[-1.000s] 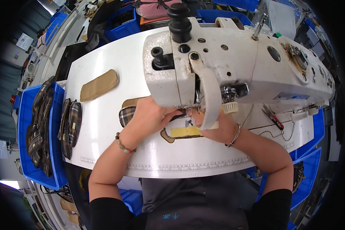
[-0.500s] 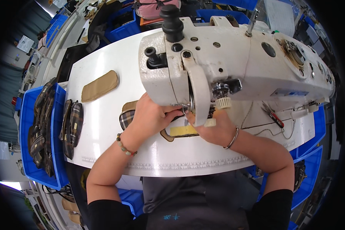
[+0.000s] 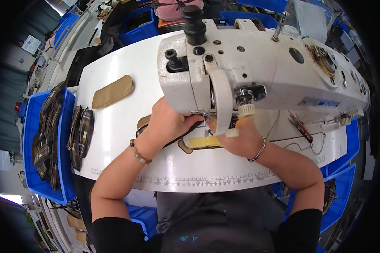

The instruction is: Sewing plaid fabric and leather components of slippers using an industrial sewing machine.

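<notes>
At the needle area [image 3: 206,119] of the white sewing machine [image 3: 257,67], my left hand [image 3: 166,122] pinches a dark fabric piece [image 3: 179,133] with a tan edge showing behind the hand. My right hand [image 3: 236,135] is beside the needle on the right, fingers curled inward and partly hidden by the machine's white lever and knob; what they touch is unclear. Below and between my hands lie a yellow strip [image 3: 200,142] and a small tan-edged piece [image 3: 185,148]. A separate tan oblong piece [image 3: 113,91] lies on the white table [image 3: 114,63], back left.
A blue bin [image 3: 67,185] of plaid pouches [image 3: 46,139] stands left, beside more pouches [image 3: 82,135] on the table. Red-handled snips [image 3: 304,133] and a loose cord lie right. Blue bins [image 3: 342,189] sit lower right and at the back. A partly visible person [image 3: 50,40] is far left.
My left hand has shifted slightly up and rightward, and more of the dark fabric shows below it, angled down-left from the needle. My right hand stays by the needle.
</notes>
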